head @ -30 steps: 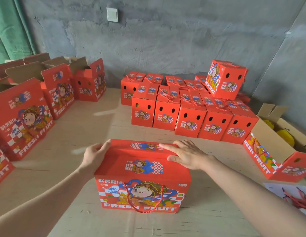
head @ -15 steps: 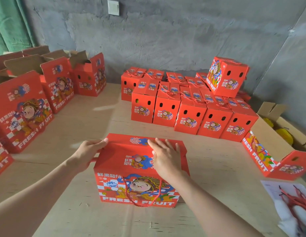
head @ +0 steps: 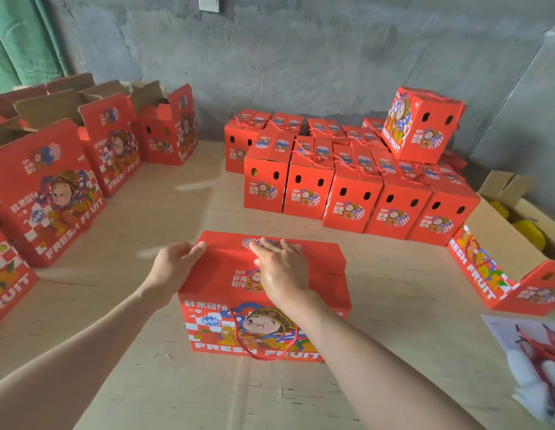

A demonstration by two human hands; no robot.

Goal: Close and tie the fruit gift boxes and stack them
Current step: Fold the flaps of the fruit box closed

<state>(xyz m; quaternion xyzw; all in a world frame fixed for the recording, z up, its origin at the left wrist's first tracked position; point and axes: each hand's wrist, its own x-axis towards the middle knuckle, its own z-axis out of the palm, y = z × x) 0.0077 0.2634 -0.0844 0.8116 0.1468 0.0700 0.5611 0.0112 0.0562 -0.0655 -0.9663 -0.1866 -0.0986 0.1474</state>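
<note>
Box (head: 214, 283) on bench (head: 140, 386) | left hand (head: 174, 268) grips its left top edge | right hand (head: 279, 271) flat, fingers straight, pressing lid (head: 321, 259) | rope (head: 237, 339) hangs down front

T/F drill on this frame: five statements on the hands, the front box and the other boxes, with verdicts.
1. The right hand lies flat on top of the front box. True.
2. The left hand is clear of the front box. False: it grips the box's upper left edge, thumb on top.
3. A red cord hangs down the front box's printed face. True.
4. The open box at the right is empty. False: yellow fruit lies inside.
5. No box sits on the closed boxes at the back. False: a top box sits on them at the right end.
</note>
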